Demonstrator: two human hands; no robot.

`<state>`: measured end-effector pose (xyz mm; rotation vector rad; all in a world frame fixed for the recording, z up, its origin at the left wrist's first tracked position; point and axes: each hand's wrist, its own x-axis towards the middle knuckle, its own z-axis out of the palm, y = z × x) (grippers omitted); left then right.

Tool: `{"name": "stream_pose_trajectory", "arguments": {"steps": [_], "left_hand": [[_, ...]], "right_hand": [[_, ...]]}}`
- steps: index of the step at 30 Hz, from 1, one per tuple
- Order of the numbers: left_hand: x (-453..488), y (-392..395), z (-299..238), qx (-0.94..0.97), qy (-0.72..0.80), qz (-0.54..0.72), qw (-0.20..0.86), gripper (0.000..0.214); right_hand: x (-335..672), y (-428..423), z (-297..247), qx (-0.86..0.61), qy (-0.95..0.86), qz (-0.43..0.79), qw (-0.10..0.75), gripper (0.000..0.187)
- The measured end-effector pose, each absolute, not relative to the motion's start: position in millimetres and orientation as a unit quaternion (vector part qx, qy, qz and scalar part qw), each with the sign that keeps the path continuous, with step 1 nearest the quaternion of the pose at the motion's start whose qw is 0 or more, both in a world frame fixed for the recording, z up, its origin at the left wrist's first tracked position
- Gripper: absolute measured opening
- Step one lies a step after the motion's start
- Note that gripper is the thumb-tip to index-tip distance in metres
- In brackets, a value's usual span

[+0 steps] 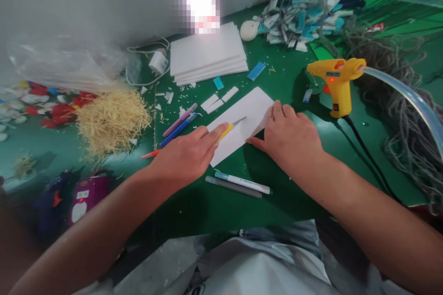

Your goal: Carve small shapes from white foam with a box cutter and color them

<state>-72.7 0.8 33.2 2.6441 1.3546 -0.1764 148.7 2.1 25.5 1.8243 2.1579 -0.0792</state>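
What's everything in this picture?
Sheet: one, white, centre
Knife: one, yellow, over sheet
Pens: five, mixed colours, near sheet
Glue gun: one, yellow, right
Boards: several, white, back
Round object: one, white, beside boards
Plug: one, white, left of boards
Blue pieces: two, blue, behind sheet
Scraps: many, white, behind sheet
Strip heap: one, blue and white, back right
Yarn: one tangle, grey, far right
Straw: one pile, pale, left
Plastic: some, clear, back left
Device: one, magenta, front left
Table: one, green, underneath
Left hand: one, bare, holding knife
Right hand: one, bare, at sheet's edge
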Motion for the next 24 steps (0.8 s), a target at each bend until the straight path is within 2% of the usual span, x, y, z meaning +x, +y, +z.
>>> {"name": "stream_pose_trajectory", "arguments": {"steps": [6, 14, 24], "left_hand": [[-78.8, -6.2, 34.5, 0.875, 0.469, -0.07, 0.092, 0.052], [-95.3, -15.8, 32.2, 0.872, 0.476, -0.075, 0.083, 0.053], [-120.3, -31.1, 22.6, 0.918, 0.395, 0.037, 0.023, 0.045]], "right_hand": [[148.7, 3.9, 24.6, 0.634, 0.754, -0.028, 0.167, 0.086], [152.8, 2.1, 16.2, 0.631, 0.763, -0.012, 0.14, 0.082], [151.0, 3.1, 20.4, 0.639, 0.754, -0.042, 0.142, 0.083]]}}
